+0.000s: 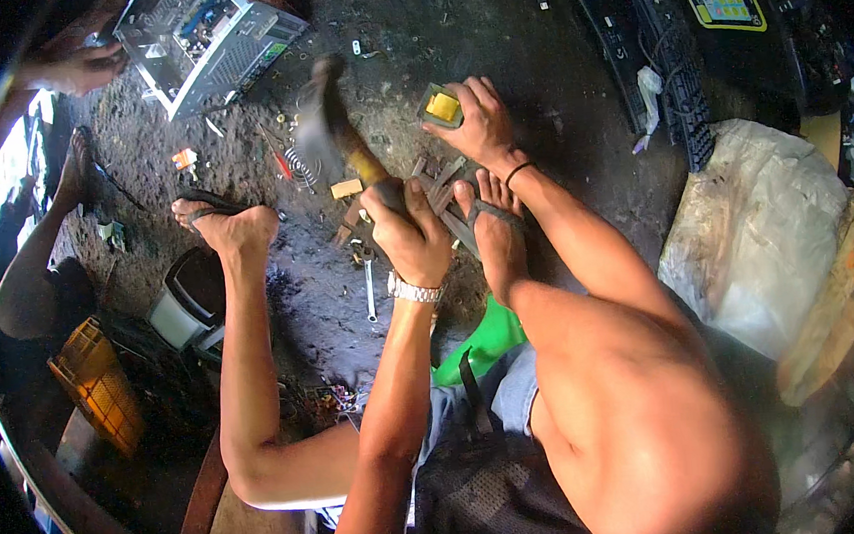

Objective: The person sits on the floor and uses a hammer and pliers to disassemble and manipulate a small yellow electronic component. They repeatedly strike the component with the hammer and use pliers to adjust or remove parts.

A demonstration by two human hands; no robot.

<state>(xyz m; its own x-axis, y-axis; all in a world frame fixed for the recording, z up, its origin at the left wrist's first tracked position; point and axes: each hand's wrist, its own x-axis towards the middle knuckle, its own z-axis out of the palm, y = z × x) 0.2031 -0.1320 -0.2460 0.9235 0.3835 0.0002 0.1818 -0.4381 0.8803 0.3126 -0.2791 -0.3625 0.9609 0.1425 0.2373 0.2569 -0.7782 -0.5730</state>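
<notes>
My left hand [407, 236], with a metal watch at the wrist, is closed round the handle of a hammer [366, 163]. The hammer is raised and its head is smeared by motion. To the right, my right hand [481, 122] grips a small transformer [442, 106] with a yellow-wrapped winding and a greyish core. The hammer head is apart from the transformer. Flat metal strips [432, 181] lie in a loose pile on the ground between my hands. A wrench [370, 290] lies below the pile, and a small tan block [347, 189] rests beside the hammer handle.
An opened computer case [219, 47] stands at the far left, near another person's hand [81, 70]. Keyboards [666, 57] and a white sack [754, 211] are on the right. A red-handled tool [283, 165] lies near my sandalled left foot [233, 227]. An orange crate [95, 383] is at left.
</notes>
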